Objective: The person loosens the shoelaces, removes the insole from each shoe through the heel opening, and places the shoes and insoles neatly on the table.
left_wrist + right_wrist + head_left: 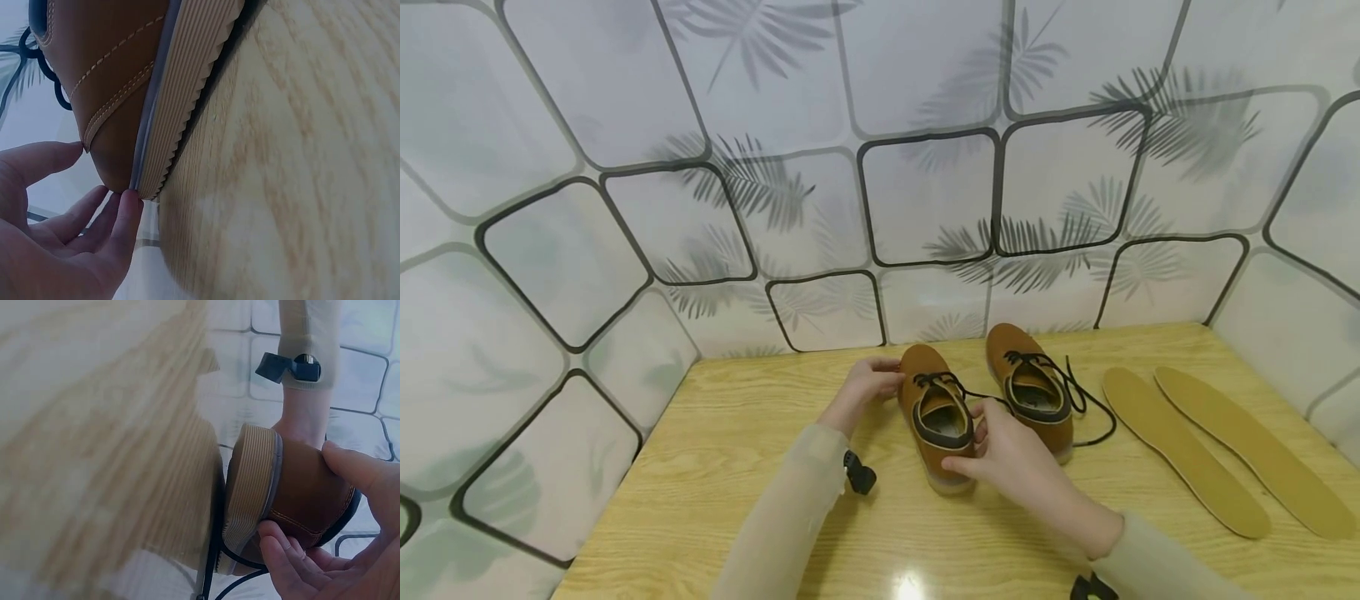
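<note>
A brown lace-up shoe (925, 425) with black laces and a ridged tan sole points away from me on the wooden table. At its toe, my left hand (874, 382) holds the front, thumb on the upper and fingertips by the sole edge, as the left wrist view shows. My right hand (1011, 454) grips the heel end, its thumb on the back and fingers along the right side; the heel (300, 487) shows between them in the right wrist view. Just right of it stands the matching shoe (1011, 354), partly behind my right hand, with loose black laces (1093, 408).
Two tan insoles (1187, 454) lie side by side on the right of the wooden table (737, 467). A patterned wall covering (925, 200) rises behind the table and along both sides. Small black devices (859, 473) are strapped at my wrists.
</note>
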The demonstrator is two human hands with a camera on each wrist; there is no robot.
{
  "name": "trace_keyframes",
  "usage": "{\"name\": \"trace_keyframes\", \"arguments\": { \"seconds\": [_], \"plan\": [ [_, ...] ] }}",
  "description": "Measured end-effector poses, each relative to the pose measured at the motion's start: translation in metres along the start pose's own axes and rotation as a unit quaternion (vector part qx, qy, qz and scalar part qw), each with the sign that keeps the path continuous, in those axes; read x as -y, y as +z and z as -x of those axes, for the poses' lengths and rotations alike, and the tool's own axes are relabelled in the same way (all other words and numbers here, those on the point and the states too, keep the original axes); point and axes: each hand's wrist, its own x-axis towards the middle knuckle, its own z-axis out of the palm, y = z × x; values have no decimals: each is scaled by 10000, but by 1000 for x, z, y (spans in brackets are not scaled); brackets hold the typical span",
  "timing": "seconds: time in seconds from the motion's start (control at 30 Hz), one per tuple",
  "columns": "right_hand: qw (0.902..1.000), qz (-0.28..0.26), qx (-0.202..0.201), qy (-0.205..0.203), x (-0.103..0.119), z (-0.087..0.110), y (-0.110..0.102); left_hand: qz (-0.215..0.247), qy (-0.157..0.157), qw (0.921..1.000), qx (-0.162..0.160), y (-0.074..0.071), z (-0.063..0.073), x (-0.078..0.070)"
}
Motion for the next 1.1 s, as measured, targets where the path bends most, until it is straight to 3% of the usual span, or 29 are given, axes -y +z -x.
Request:
{"name": "trace_keyframes", "arguments": {
  "seconds": [0.23,0.57,1.1],
  "plan": [
    [9998,-13,-92,169,0,-11,3,25,146,9998,127,0,-1,-1],
    [9994,-52,-105,331,1,-20,6,-118,81,9999,15,5,-7,-4],
    [9992,-147,-249,284,-4,-29,6,-23,506,9987,76,11,-4,-9]
  ]
}}
